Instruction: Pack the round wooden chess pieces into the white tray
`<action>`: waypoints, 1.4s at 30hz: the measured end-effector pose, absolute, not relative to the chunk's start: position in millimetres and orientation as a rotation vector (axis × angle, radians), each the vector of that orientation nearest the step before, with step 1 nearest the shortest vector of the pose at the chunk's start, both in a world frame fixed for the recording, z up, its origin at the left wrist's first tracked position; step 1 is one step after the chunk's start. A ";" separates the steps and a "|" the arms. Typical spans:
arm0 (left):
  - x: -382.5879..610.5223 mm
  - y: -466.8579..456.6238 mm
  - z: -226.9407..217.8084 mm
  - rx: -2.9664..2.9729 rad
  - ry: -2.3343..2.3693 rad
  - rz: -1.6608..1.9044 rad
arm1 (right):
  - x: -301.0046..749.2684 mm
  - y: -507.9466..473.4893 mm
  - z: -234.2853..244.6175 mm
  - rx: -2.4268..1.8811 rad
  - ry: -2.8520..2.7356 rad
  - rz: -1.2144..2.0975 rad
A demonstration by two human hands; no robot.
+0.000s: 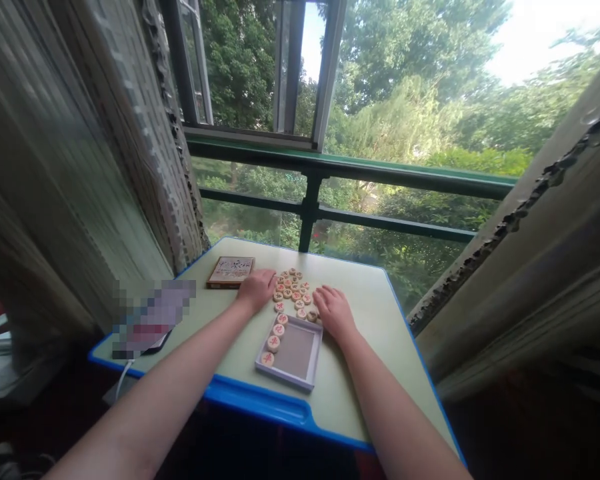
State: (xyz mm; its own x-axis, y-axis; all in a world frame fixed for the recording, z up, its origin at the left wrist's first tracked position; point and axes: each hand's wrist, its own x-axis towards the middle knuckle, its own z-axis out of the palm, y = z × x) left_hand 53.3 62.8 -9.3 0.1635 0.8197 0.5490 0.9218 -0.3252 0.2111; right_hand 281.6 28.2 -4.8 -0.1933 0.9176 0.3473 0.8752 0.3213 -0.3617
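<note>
Several round wooden Chinese chess pieces [296, 296] lie in a loose cluster on the table. My left hand [258, 290] rests palm down at the cluster's left edge, its fingers stretched toward the pieces. On the opposite side my right hand [333, 310] lies with fingers extended, close to the nearest pieces; its fingertips partly hide that edge. Neither hand visibly holds a piece. Below them sits a shallow pale box tray [316, 360], with a column of red-marked chess pieces [273, 343] along its left wall. A framed, printed box lid [231, 270] lies beyond my left wrist.
The pale table [375, 320] has a blue edge with a moulded groove [260, 399] at the front. On the left lies a blurred-out flat object [155, 317] with a white cable [125, 380]. Curtains [150, 147] flank the window, and a green railing [307, 200] stands behind.
</note>
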 end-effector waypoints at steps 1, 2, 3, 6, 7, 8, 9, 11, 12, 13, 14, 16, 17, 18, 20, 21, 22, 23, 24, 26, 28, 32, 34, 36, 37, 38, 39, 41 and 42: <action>53.4 62.8 -8.6 -2.253 -1.711 -0.893 | 281.6 29.3 -4.7 -1.566 -2.100 0.098; 53.5 62.5 -7.9 -2.255 -1.703 -0.901 | 281.6 30.4 -4.7 -1.550 -2.138 0.102; 53.4 62.1 -7.3 -2.262 -1.690 -0.906 | 281.7 31.3 -4.8 -1.535 -2.182 0.114; 52.2 59.6 -5.4 -2.296 -1.636 -0.934 | 282.6 33.1 -4.3 -1.565 -2.223 0.100; 51.4 58.3 -4.5 -2.319 -1.614 -0.951 | 283.1 33.2 -3.8 -1.602 -2.208 0.093; 50.4 57.0 -3.3 -2.349 -1.600 -0.971 | 283.4 33.1 -3.1 -1.641 -2.194 0.086; 49.4 55.6 -1.9 -2.382 -1.601 -0.996 | 283.7 32.9 -2.4 -1.676 -2.186 0.080; 47.7 53.1 1.2 -2.455 -1.637 -1.062 | 284.3 32.6 -1.0 -1.724 -2.193 0.063; 47.4 52.2 2.7 -2.497 -1.651 -1.099 | 284.9 32.7 -0.4 -1.739 -2.205 0.058; 47.6 51.6 4.0 -2.534 -1.655 -1.125 | 285.9 33.1 -0.1 -1.749 -2.215 0.054; 48.5 51.1 5.0 -2.557 -1.652 -1.140 | 287.3 33.7 0.1 -1.751 -2.222 0.050; 51.3 50.8 6.0 -2.574 -1.632 -1.130 | 291.0 35.5 0.0 -1.750 -2.202 0.049; 53.0 50.8 6.1 -2.582 -1.615 -1.114 | 293.2 36.5 -0.4 -1.748 -2.176 0.055; 54.4 51.1 5.9 -2.599 -1.595 -1.094 | 295.3 37.5 -0.8 -1.745 -2.146 0.065; 56.1 52.0 5.1 -2.633 -1.566 -1.080 | 298.8 39.3 -2.2 -1.739 -2.091 0.099; 56.4 52.6 4.6 -2.645 -1.568 -1.069 | 300.0 39.9 -3.0 -1.732 -2.075 0.111; 56.4 53.4 4.0 -2.645 -1.575 -1.062 | 300.9 40.4 -4.0 -1.726 -2.063 0.115; 56.1 54.2 3.5 -2.642 -1.587 -1.051 | 301.5 40.8 -5.0 -1.721 -2.055 0.112; 55.8 54.9 3.0 -2.635 -1.599 -1.041 | 301.9 41.0 -6.0 -1.718 -2.050 0.108; 55.4 55.7 2.7 -2.620 -1.617 -1.025 | 302.4 41.2 -7.6 -1.715 -2.050 0.100; 55.6 55.4 3.1 -2.625 -1.623 -1.006 | 302.9 41.1 -8.7 -1.715 -2.056 0.103; 56.5 53.1 5.2 -2.648 -1.631 -0.975 | 304.0 41.1 -8.7 -1.724 -2.076 0.133; 56.7 52.2 6.0 -2.644 -1.628 -0.985 | 304.2 41.1 -8.0 -1.720 -2.100 0.151; 56.6 51.8 6.3 -2.639 -1.617 -1.000 | 303.8 40.8 -7.2 -1.721 -2.107 0.163; 56.5 51.7 6.4 -2.640 -1.610 -1.006 | 303.3 40.5 -6.6 -1.728 -2.100 0.167; 56.3 51.7 6.3 -2.645 -1.603 -1.012 | 302.8 40.1 -6.0 -1.736 -2.089 0.170; 56.2 51.8 6.3 -2.654 -1.596 -1.019 | 302.2 39.5 -5.3 -1.744 -2.073 0.169; 55.8 52.1 6.2 -2.684 -1.587 -1.043 | 301.1 38.2 -4.0 -1.758 -2.039 0.161; 55.5 52.2 6.2 -2.699 -1.589 -1.060 | 300.8 37.6 -3.5 -1.760 -2.032 0.156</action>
State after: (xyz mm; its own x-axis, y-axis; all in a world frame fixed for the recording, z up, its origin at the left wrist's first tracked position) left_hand 55.5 52.2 6.2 0.3372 0.8318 0.4408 0.7266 -0.5277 0.4399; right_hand 300.8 37.6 -3.5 -0.0884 0.9627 0.2557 0.9126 0.1812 -0.3666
